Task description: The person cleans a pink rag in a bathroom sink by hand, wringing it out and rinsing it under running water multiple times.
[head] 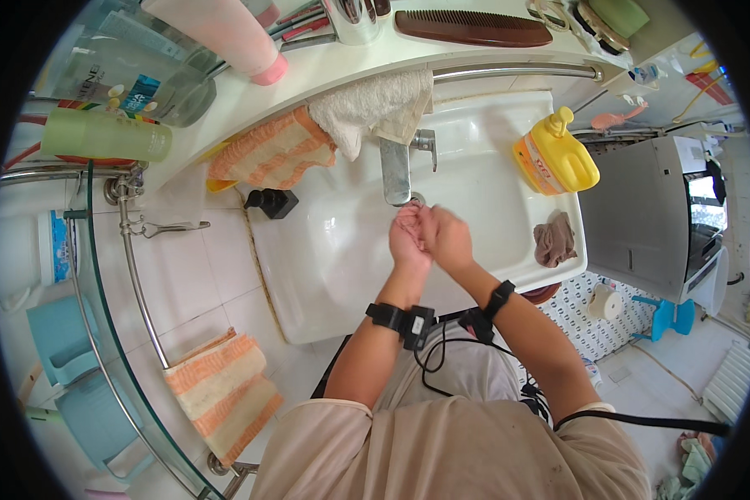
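Note:
My left hand (409,242) and my right hand (450,237) are together under the spout of the chrome faucet (397,175), over the white washbasin (344,281). Between them is a crumpled pink cloth (412,220), gripped by both; the right hand is slightly blurred. Whether water runs is hard to tell. At the basin's right rim lies a crumpled brown cloth (555,240), below a yellow pump bottle (556,156). A small black bottle (274,204) stands at the left side of the basin.
A white towel (375,106) and an orange-striped towel (275,153) hang over the basin's back left edge. Above runs a shelf with a brown comb (473,28), a pink tube (225,37) and bottles. Right of the basin stands a grey appliance (631,206). Black cables hang near my wrists.

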Motion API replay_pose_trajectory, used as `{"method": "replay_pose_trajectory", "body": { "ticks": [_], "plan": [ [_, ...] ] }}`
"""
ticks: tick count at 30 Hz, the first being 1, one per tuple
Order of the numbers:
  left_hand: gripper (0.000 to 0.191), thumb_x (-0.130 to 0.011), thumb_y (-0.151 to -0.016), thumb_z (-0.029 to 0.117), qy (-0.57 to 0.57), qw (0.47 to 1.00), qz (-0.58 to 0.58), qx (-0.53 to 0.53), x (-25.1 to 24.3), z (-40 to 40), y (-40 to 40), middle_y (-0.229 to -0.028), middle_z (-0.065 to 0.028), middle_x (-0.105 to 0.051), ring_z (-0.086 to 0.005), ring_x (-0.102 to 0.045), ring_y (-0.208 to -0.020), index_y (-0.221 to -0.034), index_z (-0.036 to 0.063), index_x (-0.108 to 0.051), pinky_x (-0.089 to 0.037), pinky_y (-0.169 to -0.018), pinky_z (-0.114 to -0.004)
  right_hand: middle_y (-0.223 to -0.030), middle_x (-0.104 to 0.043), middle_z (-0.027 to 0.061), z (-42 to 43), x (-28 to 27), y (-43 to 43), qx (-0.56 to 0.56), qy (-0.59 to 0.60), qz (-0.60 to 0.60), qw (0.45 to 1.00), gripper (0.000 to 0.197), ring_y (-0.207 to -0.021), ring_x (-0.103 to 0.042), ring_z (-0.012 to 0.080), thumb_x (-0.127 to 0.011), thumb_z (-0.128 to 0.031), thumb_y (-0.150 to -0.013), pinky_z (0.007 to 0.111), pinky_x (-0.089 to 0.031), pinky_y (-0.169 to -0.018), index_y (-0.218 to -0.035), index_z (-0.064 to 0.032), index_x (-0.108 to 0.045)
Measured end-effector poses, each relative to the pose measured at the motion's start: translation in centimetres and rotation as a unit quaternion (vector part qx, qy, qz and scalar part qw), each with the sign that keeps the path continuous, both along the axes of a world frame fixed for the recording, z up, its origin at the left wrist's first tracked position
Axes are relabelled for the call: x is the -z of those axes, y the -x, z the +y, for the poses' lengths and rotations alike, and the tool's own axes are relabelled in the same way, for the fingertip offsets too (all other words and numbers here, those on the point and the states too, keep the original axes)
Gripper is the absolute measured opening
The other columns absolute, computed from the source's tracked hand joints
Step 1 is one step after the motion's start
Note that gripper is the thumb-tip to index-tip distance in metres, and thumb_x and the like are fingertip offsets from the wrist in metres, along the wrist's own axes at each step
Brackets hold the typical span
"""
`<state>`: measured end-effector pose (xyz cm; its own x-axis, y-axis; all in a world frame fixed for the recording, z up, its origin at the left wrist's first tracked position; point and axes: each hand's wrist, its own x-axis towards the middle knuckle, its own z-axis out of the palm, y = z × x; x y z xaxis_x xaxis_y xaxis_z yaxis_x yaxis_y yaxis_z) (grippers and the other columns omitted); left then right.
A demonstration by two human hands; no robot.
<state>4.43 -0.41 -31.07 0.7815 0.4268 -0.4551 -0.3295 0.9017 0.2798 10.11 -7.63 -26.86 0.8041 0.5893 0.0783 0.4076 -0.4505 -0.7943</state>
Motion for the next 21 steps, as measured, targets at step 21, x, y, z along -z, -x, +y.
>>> {"method": "replay_pose_trajectory", "body": {
  "ticks": [21],
  "plan": [
    [0.037, -0.054, -0.100, 0.038, -0.221, 0.918, 0.290, 0.153, -3.5, 0.4, 1.0, -0.059, -0.0024, -0.057, -0.0117, -0.047, -0.039, -0.083, 0.0075, -0.064, -0.030, -0.033, -0.026, -0.069, -0.061, 0.0247, 0.4, 0.3, 0.5, 0.063, 0.000, 0.097, 0.993, 0.035, -0.063, -0.060, 0.0441, -0.054, -0.026, -0.098, 0.047, -0.049, -0.060, -0.077, 0.0010, -0.064]
  ]
}}
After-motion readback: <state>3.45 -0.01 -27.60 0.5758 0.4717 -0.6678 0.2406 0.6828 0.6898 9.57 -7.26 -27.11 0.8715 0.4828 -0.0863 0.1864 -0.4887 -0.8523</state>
